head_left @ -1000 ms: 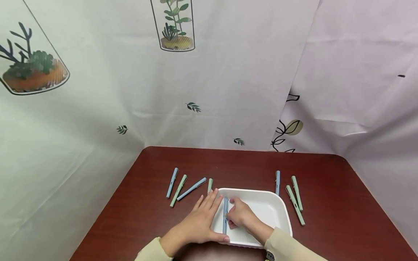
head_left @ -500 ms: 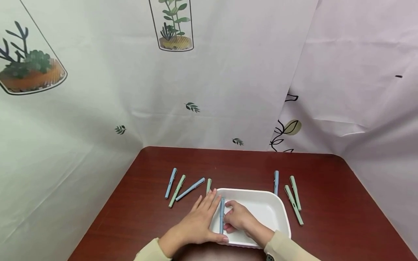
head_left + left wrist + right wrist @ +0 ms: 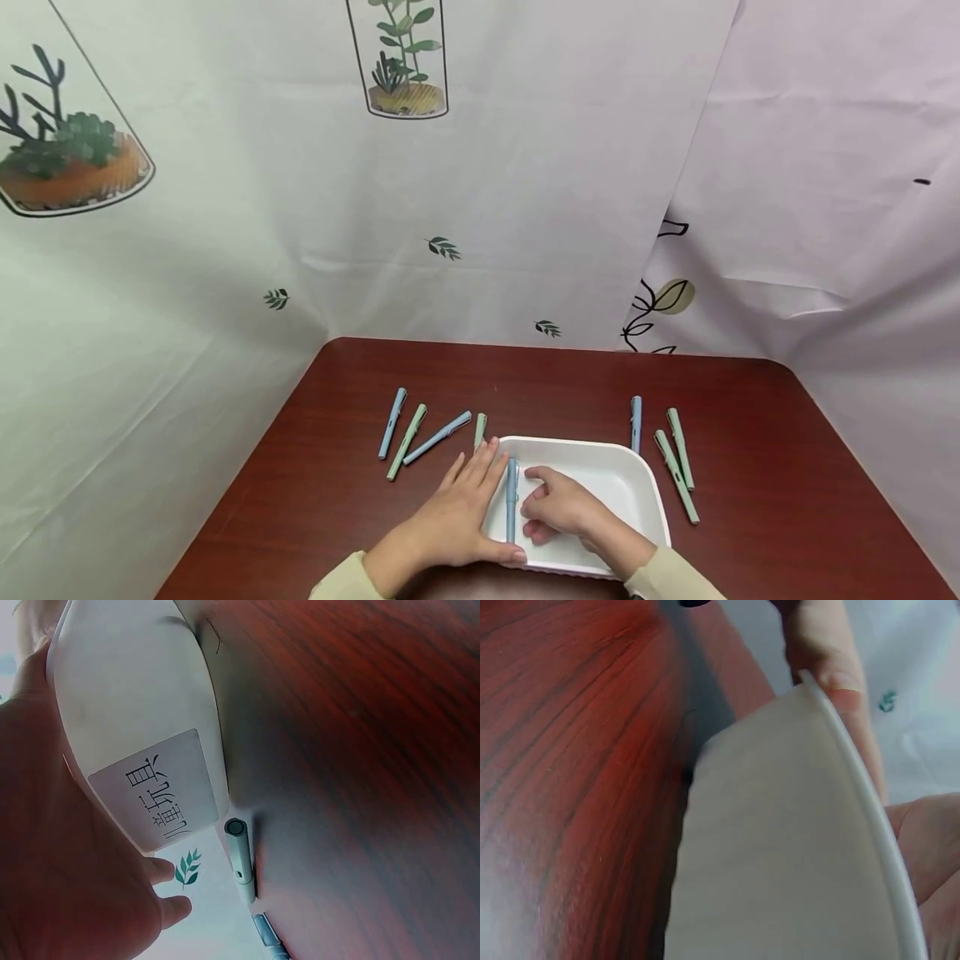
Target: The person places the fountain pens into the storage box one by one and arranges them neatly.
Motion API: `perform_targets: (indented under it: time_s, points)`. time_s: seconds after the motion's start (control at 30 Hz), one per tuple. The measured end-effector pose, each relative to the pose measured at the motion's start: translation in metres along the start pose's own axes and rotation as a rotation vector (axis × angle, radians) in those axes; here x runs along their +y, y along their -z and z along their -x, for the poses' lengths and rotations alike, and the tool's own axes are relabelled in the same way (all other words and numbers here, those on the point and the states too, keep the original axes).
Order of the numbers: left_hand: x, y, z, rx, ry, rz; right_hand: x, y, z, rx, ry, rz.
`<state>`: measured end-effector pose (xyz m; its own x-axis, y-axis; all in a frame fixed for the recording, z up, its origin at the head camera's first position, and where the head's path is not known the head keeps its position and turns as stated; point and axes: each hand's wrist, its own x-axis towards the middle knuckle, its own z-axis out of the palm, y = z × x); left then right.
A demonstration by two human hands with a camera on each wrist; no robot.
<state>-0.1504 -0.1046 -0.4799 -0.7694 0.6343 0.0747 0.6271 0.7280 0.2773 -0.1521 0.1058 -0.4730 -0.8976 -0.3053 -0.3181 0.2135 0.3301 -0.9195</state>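
Observation:
In the head view a white plastic tray stands near the table's front edge. Inside it, along the left wall, lies a light blue capped pen pointing away from me. My left hand rests over the tray's left rim with fingers straight, its thumb on the front rim. My right hand hovers inside the tray just right of the pen, index finger extended and the others loosely bent, holding nothing. The right wrist view shows the tray's outer wall, with my left thumb at the rim corner.
Left of the tray, blue and green pens lie on the dark red table; another green pen sits behind my left fingers. Beyond the right side are a blue pen and two green pens. A printed cloth hangs behind.
The blue pen has shifted left against the tray's left side. My right hand has drawn back to the right, off the pen. The left hand has stayed in place.

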Motion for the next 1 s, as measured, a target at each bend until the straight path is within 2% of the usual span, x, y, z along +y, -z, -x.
perform_targets:
  time_s: [0.2, 0.5, 0.7, 0.83, 1.0]
  points:
    - [0.001, 0.002, -0.002, 0.001, 0.004, -0.019, -0.002, 0.025, 0.012, 0.012, 0.036, -0.045]
    - [0.004, 0.004, 0.0, -0.028, 0.028, -0.015, -0.007, 0.073, 0.034, 0.049, 0.065, -0.068]
    - [0.004, 0.005, 0.002, -0.035, 0.025, -0.012, -0.007, 0.104, 0.044, 0.12, 0.093, -0.061]
    - [0.004, 0.005, 0.001, -0.038, 0.024, -0.007, -0.007, 0.121, 0.046, 0.198, 0.069, -0.041]
    - [0.002, 0.003, 0.001, -0.041, 0.022, -0.007, -0.006, 0.14, 0.046, 0.235, 0.052, -0.021]
